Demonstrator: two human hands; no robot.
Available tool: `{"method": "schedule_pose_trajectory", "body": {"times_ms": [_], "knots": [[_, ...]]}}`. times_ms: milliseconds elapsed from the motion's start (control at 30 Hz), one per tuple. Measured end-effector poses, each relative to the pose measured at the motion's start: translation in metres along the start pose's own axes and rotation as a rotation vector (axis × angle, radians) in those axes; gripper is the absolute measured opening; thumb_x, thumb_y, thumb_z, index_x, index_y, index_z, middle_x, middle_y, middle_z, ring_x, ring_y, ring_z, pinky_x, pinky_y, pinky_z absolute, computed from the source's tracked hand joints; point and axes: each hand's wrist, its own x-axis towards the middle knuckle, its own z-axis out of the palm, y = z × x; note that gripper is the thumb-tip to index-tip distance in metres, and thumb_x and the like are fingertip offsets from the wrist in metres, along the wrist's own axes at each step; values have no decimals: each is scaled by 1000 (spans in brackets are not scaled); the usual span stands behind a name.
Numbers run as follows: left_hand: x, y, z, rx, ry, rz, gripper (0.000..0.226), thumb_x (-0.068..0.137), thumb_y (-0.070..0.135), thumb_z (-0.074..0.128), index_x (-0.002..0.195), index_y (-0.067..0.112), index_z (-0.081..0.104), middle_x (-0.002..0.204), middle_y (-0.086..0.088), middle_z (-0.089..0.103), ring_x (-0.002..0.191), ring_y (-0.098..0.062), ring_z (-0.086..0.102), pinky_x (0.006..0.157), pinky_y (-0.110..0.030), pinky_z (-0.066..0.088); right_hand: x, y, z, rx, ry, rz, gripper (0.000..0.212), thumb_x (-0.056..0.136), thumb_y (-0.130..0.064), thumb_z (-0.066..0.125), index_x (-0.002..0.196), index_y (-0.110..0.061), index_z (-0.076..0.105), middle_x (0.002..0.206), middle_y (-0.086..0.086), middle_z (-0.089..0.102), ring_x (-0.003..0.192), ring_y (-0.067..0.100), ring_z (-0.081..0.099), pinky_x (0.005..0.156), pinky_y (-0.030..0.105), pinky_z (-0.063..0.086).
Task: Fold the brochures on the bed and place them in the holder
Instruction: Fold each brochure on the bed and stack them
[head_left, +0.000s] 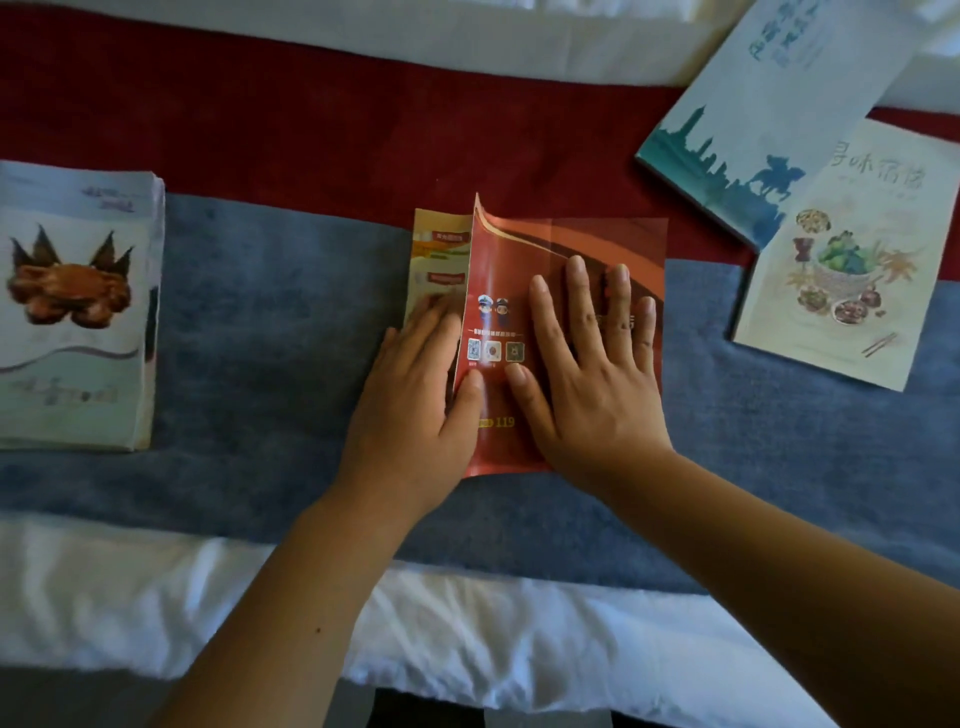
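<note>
Red brochure (498, 260): lies in the middle of the blue band (270, 312) on the bed, with its left flap standing up.
Writing: a yellow "119" near the bottom and three small code squares above it. The other words are too blurry to read.
Left hand (415, 410): pinches the raised flap, thumb on the red side, fingers partly hidden behind it.
Right hand (587, 374): lies flat on the brochure, fingers straight and spread.
Crab stack (72, 312): far left, cut off by the edge.
Skyline brochure (769, 119), food brochure (841, 270): on the right, with Chinese writing that is hard to read.
</note>
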Motion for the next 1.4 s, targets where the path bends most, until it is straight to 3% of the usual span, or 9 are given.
{"method": "schedule_pose_trajectory", "body": {"times_ms": [100,267,433,600,733,833,933,1167,1400], "knots": [[-5,-9,-20,-39,30,-36,54,107,33,43,159,29,28,156,9,44,139,-11,46,110,-41,47,7,-21,3,23,-11,-38,71,105,-63,17,165,-29,-1,172,11,-10,155,37,-21,124,53,-17],[-14,-21,-49,40,151,-80,65,108,26,42,163,30,8,158,2,42,134,-15,51,97,-27,49,20,-58,6,20,16,-70,71,105,-60,19,165,-26,2,172,14,-5,156,40,-14,124,56,-11],[-15,-46,-67,150,209,-123,76,97,32,36,163,24,0,150,-8,47,130,-23,53,99,-43,55,36,-88,9,7,2,-115,70,106,-58,23,165,-28,3,172,13,-6,156,40,-16,124,57,-12],[-7,-69,-59,446,256,-109,79,95,10,54,163,14,14,162,-20,28,142,-36,40,113,-46,39,50,-101,18,-34,-26,-151,66,107,-57,22,165,-29,6,171,15,-5,156,39,-15,124,59,-10],[-9,-69,-38,492,221,-66,56,105,27,44,159,21,31,169,-19,7,154,-39,15,123,-51,19,54,-100,19,-57,-61,-165,66,106,-58,16,165,-31,2,171,13,-11,156,35,-16,125,55,-12],[-18,-71,-19,482,188,-52,57,107,37,31,162,24,23,170,-16,0,157,-35,0,127,-48,6,54,-99,18,-72,-94,-168,65,106,-58,12,164,-33,-3,171,11,-17,156,32,-20,125,51,-12],[-22,-74,-13,524,184,-82,62,107,46,27,164,26,12,171,-14,-3,157,-32,-6,127,-50,6,54,-95,17,-65,-99,-177,62,107,-54,11,164,-35,-5,171,8,-18,156,28,-21,127,48,-8],[-28,-61,0,568,197,-179,72,99,62,30,163,37,9,170,-18,-6,156,-42,-4,120,-67,7,44,-75,14,-74,-72,-207,66,107,-51,13,165,-23,0,172,7,-12,158,25,-15,128,45,-5],[-26,-32,25,521,161,-130,83,94,72,30,163,32,7,169,-21,-9,155,-40,-10,124,-60,4,32,-35,5,-45,-64,-186,71,107,-52,18,165,-15,-1,171,6,-13,157,22,-18,127,41,-10]]}}
